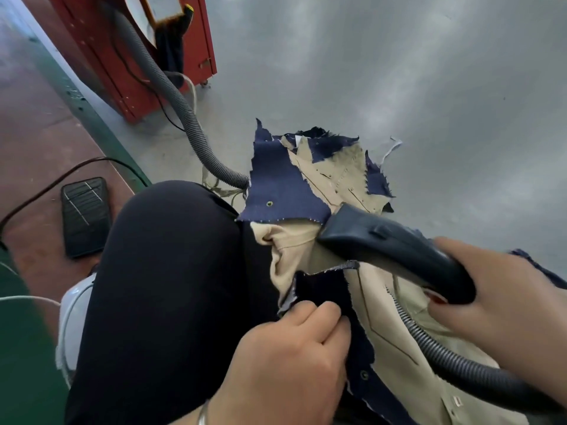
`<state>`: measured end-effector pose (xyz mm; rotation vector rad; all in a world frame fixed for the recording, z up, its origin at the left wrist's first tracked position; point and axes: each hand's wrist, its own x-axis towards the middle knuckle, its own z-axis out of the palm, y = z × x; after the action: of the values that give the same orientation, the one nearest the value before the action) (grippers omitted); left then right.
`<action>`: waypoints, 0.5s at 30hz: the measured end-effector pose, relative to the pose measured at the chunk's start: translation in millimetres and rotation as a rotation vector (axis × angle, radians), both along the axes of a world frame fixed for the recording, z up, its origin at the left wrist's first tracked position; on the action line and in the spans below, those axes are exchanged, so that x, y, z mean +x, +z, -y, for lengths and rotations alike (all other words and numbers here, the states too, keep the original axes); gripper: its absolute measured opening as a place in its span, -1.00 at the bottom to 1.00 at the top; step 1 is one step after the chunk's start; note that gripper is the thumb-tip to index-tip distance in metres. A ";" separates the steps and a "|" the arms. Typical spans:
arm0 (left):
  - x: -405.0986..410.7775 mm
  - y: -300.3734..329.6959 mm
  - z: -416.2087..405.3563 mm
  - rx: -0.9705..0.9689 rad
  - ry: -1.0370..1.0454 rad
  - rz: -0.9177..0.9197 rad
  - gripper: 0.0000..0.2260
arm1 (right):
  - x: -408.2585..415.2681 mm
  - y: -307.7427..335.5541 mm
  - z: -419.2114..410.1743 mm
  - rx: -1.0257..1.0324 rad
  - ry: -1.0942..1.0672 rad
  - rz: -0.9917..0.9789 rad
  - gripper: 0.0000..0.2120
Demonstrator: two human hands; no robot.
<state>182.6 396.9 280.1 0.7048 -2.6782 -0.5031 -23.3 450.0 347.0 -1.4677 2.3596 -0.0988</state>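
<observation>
Gripping one vacuum nozzle [395,253], the right hand [503,305] works at lower right; the left hand [288,357] pinches one navy-and-beige garment [392,351].

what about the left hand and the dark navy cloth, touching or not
Touching. The head view shows the left hand, fingers curled onto the dark navy cloth, pinching it with no gap; the right hand grips the suction nozzle.

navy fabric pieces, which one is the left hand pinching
The near navy piece on the lap, pinched by the left hand, this side of the nozzle. The far navy piece with the eyelet lies beyond it, untouched.
</observation>
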 end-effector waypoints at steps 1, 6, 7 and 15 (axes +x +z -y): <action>-0.5 1.0 -0.2 0.003 0.006 0.003 -0.87 | -0.7 -1.6 6.9 -0.039 -0.006 -0.014 -0.72; -1.7 6.2 -2.9 0.117 0.024 0.073 -0.61 | -26.9 -10.0 44.7 -0.247 -0.196 0.027 -0.77; -2.1 6.3 -2.9 0.118 0.019 0.101 -0.54 | -33.7 -9.8 46.7 -0.286 -0.220 0.032 -0.77; -10.6 0.6 -3.0 -0.024 -0.002 0.117 -0.79 | -114.7 -24.1 18.3 -0.331 -0.541 0.197 -0.80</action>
<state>172.0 400.0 280.7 0.7467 -2.7889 -0.4415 -138.0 431.7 322.9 -0.8437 2.5873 -0.7637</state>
